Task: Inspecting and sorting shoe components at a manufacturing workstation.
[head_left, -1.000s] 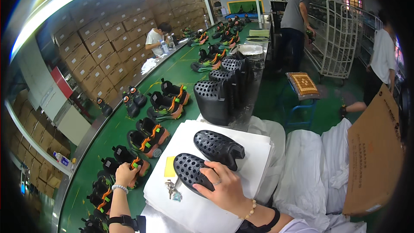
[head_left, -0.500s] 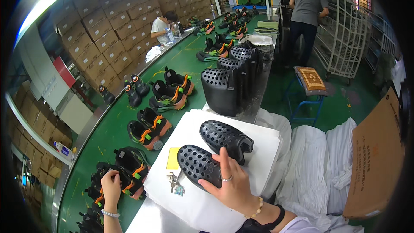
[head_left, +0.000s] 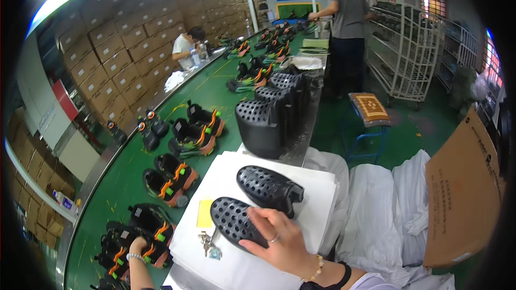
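Note:
My right hand point(head_left: 282, 240) curls over the rear of a black perforated plastic shoe form point(head_left: 235, 216), thumb along its near side. Right behind it lies a second matching form point(head_left: 263, 181); both rest on a stack of white sheets point(head_left: 236, 271). On the green belt at the left, my left hand point(head_left: 138, 245) reaches in among black sneakers with orange and green trim, against one sneaker point(head_left: 153, 220). Its fingertips are hidden by the shoes. Beside the nearer form are a yellow paper square point(head_left: 205, 213) and some keys point(head_left: 206, 243).
Tall black perforated forms point(head_left: 255, 121) stand beyond the sheets. Pairs of sneakers point(head_left: 193, 137) line the green belt point(head_left: 121, 182). At the right are white bags point(head_left: 371, 220), a carton point(head_left: 462, 188), a stool point(head_left: 370, 110) and a wire rack point(head_left: 403, 53). Two people are farther off.
My left hand has dipped lower among the sneakers. The raised finger of my right hand has come down onto the form. The standing person has turned and stretches an arm over the belt.

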Tool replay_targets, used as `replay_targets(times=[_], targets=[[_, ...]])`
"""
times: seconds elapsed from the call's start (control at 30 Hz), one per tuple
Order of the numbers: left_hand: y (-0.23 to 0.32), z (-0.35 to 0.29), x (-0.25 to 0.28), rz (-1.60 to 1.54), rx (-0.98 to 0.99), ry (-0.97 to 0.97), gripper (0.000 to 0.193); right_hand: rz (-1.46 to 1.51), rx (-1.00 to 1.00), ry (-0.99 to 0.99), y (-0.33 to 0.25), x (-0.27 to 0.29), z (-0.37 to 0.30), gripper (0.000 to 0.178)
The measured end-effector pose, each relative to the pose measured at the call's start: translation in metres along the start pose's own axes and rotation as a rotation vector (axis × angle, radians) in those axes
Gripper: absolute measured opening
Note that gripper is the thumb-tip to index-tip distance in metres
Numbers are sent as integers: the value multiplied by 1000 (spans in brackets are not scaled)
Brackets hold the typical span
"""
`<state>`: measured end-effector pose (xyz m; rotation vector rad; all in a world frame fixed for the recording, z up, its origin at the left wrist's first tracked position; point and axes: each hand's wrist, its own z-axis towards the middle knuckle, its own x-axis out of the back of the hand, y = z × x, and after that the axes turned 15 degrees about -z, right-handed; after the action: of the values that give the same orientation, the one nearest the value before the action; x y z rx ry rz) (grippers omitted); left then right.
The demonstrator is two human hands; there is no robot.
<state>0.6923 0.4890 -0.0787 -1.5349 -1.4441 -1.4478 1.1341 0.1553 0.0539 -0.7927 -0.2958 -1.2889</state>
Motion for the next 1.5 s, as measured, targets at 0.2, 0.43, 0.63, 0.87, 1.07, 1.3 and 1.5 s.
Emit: replay_targets(times=[0.2, 0.43, 0.63, 0.87, 1.07, 1.3, 1.5], targets=[[-35, -43, 6, -101, -13, 93, 28, 76, 30, 18, -18, 10, 9, 74], [37, -51, 3, -44, -48, 50, 28, 6, 29, 26, -8, 7, 6, 74], [-6, -72, 23, -26, -63, 10, 27, 7, 31, 50, -11, 6, 9, 64], [56, -84, 27, -35, -103, -14, 27, 9, 35, 67, -7, 16, 13, 56], [137, -137, 44, -245, 133, 461, 20, -136, -85, -5, -18, 42, 28, 41], [169, -220, 2, -649, -58, 1073, 30, -425, -51, -456, -19, 56, 40, 60], [149, -224, -35, -791, -15, 1076, 40, -486, -25, -448, -10, 54, 59, 60]])
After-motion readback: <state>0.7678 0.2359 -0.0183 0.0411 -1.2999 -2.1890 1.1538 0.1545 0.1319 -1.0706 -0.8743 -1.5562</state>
